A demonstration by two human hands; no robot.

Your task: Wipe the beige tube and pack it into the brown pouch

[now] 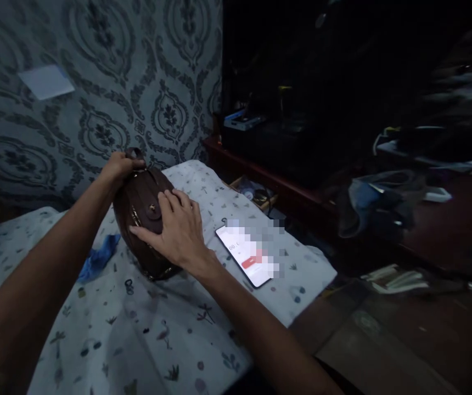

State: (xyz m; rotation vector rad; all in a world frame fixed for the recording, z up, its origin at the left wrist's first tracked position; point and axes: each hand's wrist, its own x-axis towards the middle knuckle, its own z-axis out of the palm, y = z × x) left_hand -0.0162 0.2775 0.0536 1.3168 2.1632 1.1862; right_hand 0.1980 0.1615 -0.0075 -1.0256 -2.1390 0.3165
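A dark brown handbag [143, 200] with gold-coloured zips and a small gold emblem rests on a white patterned cloth [137, 329]. At its top, my left hand [121, 165] is closed on the dark handle. My right hand [180, 227] lies against the bag's near right side, thumb and fingers spread, with nothing pinched between them. Part of the bag is hidden behind this hand. To the right of my right hand, a phone [236, 247] with a lit white screen and a red button lies flat on the cloth.
Left of the bag lies a crumpled blue cloth [101, 257]. Patterned wallpaper [170, 66] with a white paper [47, 82] rises behind. An open drawer [256, 192] holds small items beyond the cloth. Dark shelving with clutter [367, 203] stands at right.
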